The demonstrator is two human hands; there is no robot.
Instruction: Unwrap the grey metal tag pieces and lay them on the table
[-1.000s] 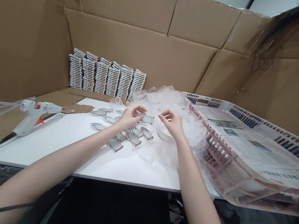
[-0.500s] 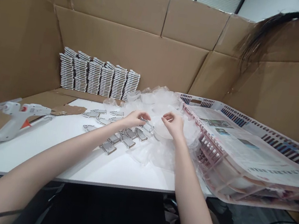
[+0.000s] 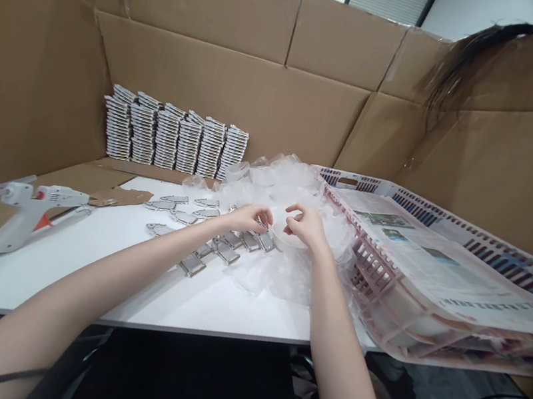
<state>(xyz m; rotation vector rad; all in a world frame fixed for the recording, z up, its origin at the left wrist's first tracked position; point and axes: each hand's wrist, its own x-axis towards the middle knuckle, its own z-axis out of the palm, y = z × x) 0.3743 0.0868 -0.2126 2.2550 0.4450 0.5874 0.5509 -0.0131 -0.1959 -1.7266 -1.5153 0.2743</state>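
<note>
Low over the right end of a group of small silver-grey metal pieces, my left hand (image 3: 249, 218) has its fingers curled down in a pinch. They close at the top of one flat metal piece (image 3: 266, 243), partly hidden by the fingertips. My right hand (image 3: 307, 225) hovers over a round, whitish translucent bowl (image 3: 285, 237), its fingers bent and apart with nothing visible between them. Several more metal pieces (image 3: 225, 252) lie on the white table (image 3: 229, 308) beside and under my left forearm.
Clear plastic bags (image 3: 291, 173) are heaped behind my hands. To the right stands a pink-and-white plastic basket (image 3: 376, 271) with printed paper (image 3: 406, 242) on top. A white glue gun (image 3: 21, 215) stands at left. Stacked pieces (image 3: 167, 140) line the cardboard wall (image 3: 215, 77).
My left hand has moved slightly right and down, and the metal piece by its fingertips now lies lower, beside the others. My right hand's fingers have bent a little differently.
</note>
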